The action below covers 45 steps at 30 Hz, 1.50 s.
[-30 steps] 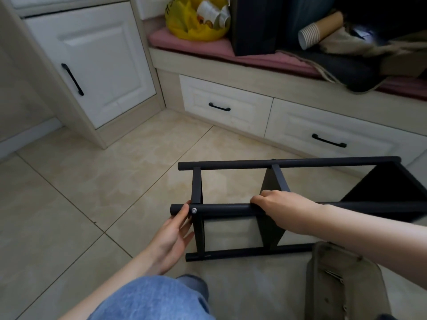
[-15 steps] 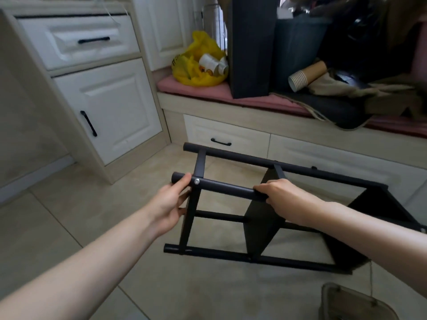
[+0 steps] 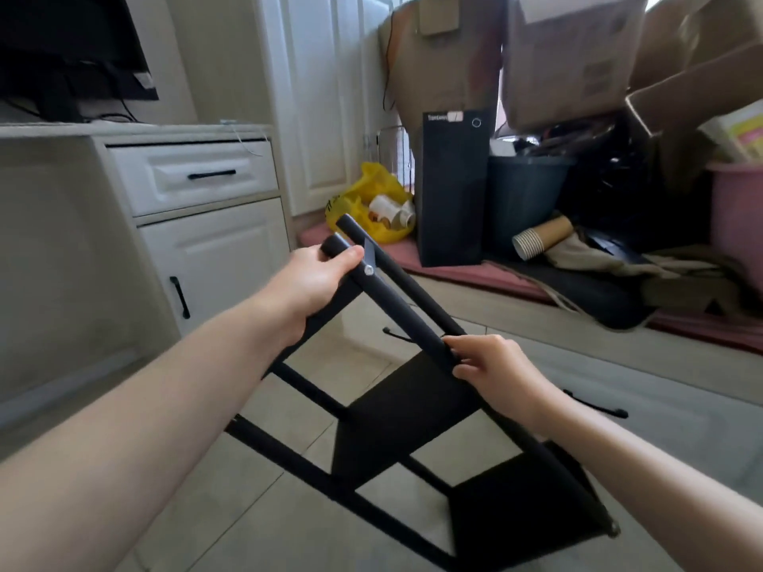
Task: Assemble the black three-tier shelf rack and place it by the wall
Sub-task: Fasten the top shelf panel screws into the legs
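— Your left hand (image 3: 313, 274) is wrapped round the raised end of one post (image 3: 396, 307) of the black rack (image 3: 396, 410), thumb over the tube just beside the bolt (image 3: 368, 271). Your right hand (image 3: 491, 369) is curled round the same post lower down, fingers closed on it.

— Agreed, both are clamped on that post. You have the rack tipped steeply over the tiled floor (image 3: 256, 509), one end up in front of you and the other low at your right. Whether a foot touches the tile, I cannot tell.

— As for handling, it looks like thin metal tube with flat panels. Expect it to be light and stiff, but long and apt to swing. The painted tube is probably smooth, so grip it fully rather than pinch.

— Take it by posts or crossbars, near a joint, hands well apart. I would not lift it by a shelf panel, since that may flex or strain its fixings.

— Mind what is around you. The white cabinet (image 3: 214, 258) is at your left. The yellow bag (image 3: 363, 196), black paper bag (image 3: 452, 187) and paper cups (image 3: 536, 241) sit on the bench behind, with cardboard boxes (image 3: 569, 55) stacked above. Swing the raised end wide of them.
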Available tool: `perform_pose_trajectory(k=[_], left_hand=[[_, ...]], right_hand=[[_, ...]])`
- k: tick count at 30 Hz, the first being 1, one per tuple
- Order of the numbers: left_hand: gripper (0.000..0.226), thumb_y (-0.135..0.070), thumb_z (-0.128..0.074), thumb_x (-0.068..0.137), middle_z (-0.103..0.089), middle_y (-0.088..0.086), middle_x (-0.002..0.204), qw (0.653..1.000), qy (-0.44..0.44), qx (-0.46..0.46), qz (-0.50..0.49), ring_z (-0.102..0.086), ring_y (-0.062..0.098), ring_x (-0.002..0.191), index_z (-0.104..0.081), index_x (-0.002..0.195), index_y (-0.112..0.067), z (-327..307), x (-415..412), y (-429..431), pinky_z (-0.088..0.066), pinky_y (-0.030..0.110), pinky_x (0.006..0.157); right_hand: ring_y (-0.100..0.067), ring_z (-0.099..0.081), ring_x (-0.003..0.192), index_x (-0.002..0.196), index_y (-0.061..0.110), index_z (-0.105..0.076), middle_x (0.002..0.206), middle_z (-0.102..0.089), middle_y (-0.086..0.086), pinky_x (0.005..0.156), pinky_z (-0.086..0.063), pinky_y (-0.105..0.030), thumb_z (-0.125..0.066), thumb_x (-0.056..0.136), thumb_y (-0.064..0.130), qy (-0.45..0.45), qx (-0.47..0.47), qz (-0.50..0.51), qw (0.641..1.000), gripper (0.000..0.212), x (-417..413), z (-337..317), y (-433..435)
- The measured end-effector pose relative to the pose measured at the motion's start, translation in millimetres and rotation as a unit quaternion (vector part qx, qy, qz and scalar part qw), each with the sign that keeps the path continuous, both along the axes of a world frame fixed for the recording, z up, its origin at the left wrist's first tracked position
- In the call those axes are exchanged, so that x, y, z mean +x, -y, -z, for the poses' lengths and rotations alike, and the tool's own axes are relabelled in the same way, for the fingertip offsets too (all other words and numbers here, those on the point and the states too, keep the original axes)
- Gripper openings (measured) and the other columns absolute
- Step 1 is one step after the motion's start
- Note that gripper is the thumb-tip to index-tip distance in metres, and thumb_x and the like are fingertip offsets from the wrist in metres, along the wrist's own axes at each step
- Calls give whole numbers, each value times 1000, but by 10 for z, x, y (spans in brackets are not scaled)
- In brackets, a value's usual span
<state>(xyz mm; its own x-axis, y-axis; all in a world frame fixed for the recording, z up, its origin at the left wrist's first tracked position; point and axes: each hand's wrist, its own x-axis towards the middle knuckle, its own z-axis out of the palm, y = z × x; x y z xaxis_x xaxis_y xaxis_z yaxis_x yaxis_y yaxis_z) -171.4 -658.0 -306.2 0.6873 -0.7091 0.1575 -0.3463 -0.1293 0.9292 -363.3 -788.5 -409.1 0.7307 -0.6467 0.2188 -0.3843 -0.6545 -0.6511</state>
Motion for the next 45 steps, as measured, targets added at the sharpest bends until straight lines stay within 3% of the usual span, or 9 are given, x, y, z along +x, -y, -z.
perform_pose_trajectory(k=[4,7,11,15,25,29,34,40,45], left_hand=[[32,-51,-60,96,-55,-7,71,971,198,31,-127,-53,16,67,-61,90,-20,-81,-219,39,-33,28,54],[65,-57,-75,82,-61,1,93,962,217,45,-160,-60,26,87,-50,121,-11,-39,-437,31,-48,36,77],[68,-39,-84,79,-67,-1,107,958,246,23,-145,-64,30,113,-43,127,-13,35,-504,-92,-42,52,108],[58,-32,-77,84,-57,-18,91,957,263,4,-122,-54,18,94,-47,130,-16,153,-563,-219,-34,51,115],[62,-34,-70,89,-58,-23,99,948,315,-34,-31,-29,-33,93,-40,142,-26,427,-836,-556,0,25,117],[75,-35,-68,90,-61,-17,122,948,316,-35,4,-43,-9,118,-26,153,-29,450,-922,-620,11,16,116],[92,-49,-64,88,-51,-17,145,940,338,19,29,-36,6,143,-5,159,-39,434,-930,-668,1,47,124],[75,-42,-67,90,-58,-19,131,933,357,-29,39,-47,-4,116,-28,153,-38,500,-938,-673,-15,50,126],[47,-44,-65,85,-66,-9,115,941,327,-67,58,-58,12,107,-40,125,-41,546,-875,-679,-49,49,94]], right_hand=[[1,-64,97,106,50,-71,96,-66,26,86,-50,-21,-64,88,-4,65,51,9,997,58,78,19,-113],[13,-65,83,76,73,-61,77,-66,36,85,-56,-19,-64,87,-5,75,105,-13,991,79,101,33,-283],[-9,-73,93,91,44,-74,97,-77,8,84,-60,-33,-62,87,-7,23,205,-90,974,53,33,-67,-411],[-11,-72,95,113,22,-72,99,-77,2,85,-60,-37,-66,94,13,58,244,-44,967,22,-53,-322,-297],[-6,-61,99,141,26,-45,127,-61,1,88,-46,-27,-59,98,17,68,162,45,983,47,-184,-359,-116],[-16,-66,98,133,22,-52,110,-64,-2,89,-55,-36,-56,98,13,59,180,53,980,36,-255,-275,-103],[-18,-67,100,103,27,-63,107,-67,-3,77,-60,-33,-59,96,7,61,190,60,978,21,-486,-265,-97],[-17,-69,95,107,21,-64,105,-67,-1,70,-62,-31,-64,94,8,75,219,71,970,18,-823,-127,-233],[-18,-72,91,100,15,-66,101,-69,-2,80,-62,-45,-66,93,7,152,250,80,953,11,-982,-78,-367]])
